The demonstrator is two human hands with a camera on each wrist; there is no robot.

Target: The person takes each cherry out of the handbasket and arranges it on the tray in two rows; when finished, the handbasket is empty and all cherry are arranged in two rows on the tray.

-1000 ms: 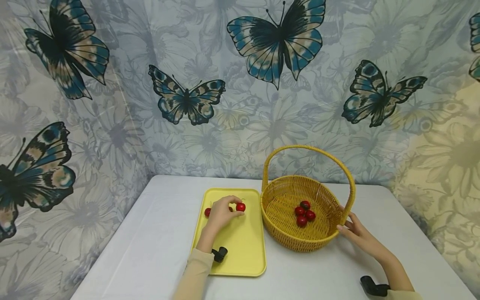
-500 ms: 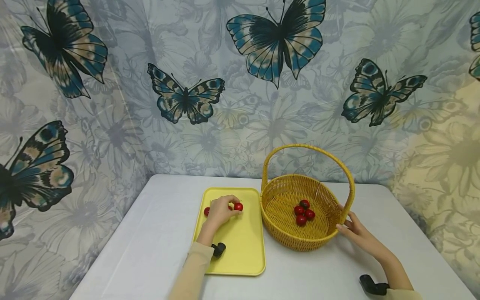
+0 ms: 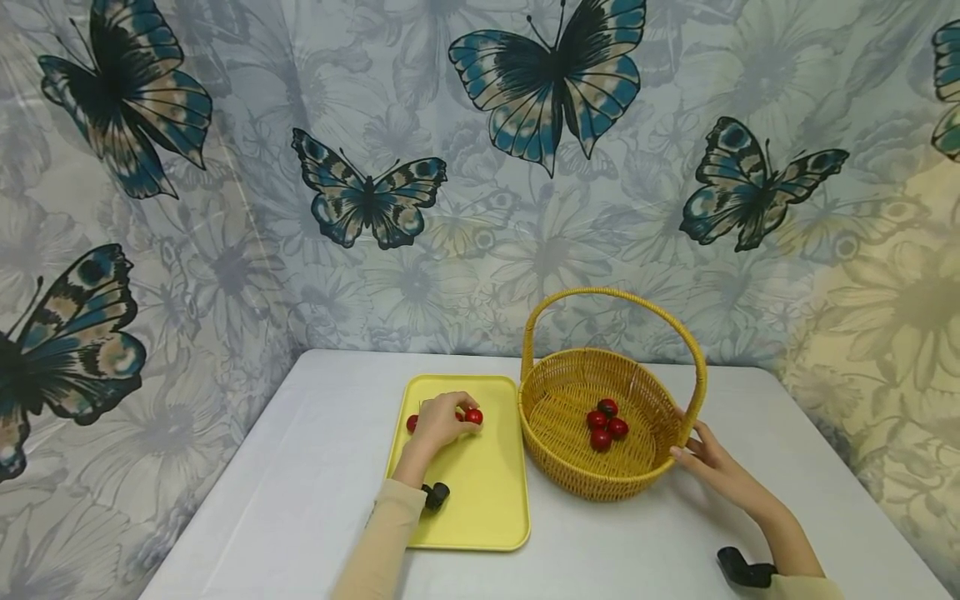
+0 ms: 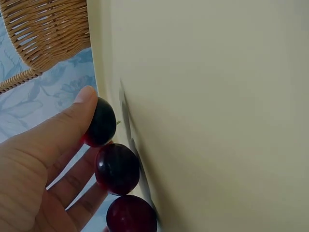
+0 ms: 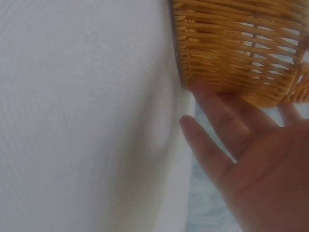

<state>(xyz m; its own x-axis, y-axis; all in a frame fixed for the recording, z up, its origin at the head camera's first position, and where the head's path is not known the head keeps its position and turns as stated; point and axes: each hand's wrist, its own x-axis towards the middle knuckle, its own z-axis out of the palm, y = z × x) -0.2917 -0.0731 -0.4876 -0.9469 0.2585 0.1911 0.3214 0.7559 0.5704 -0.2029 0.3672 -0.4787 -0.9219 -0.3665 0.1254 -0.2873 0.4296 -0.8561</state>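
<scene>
In the head view my left hand [image 3: 441,421] is over the yellow tray [image 3: 487,500], pinching a red cherry [image 3: 473,416] between thumb and fingers. The left wrist view shows this cherry [image 4: 101,123] at the thumb tip. Just below it a second cherry [image 4: 117,169] and a third cherry [image 4: 131,215] sit in a row by the other fingers. My right hand [image 3: 720,475] touches the outside of the wicker basket [image 3: 555,467] at the foot of its handle. Its fingers [image 5: 215,116] look fairly straight against the weave in the right wrist view.
Several cherries [image 3: 606,425] lie inside the basket, right of its middle. The basket's tall handle [image 3: 615,292] arches over it, and its left side is right beside the tray. Both stand on a white table [image 3: 300,467] before a butterfly-patterned cloth backdrop [image 3: 555,233].
The pinched cherry has shifted slightly left and lower with my left hand. My right hand stays at the basket, which has not visibly moved.
</scene>
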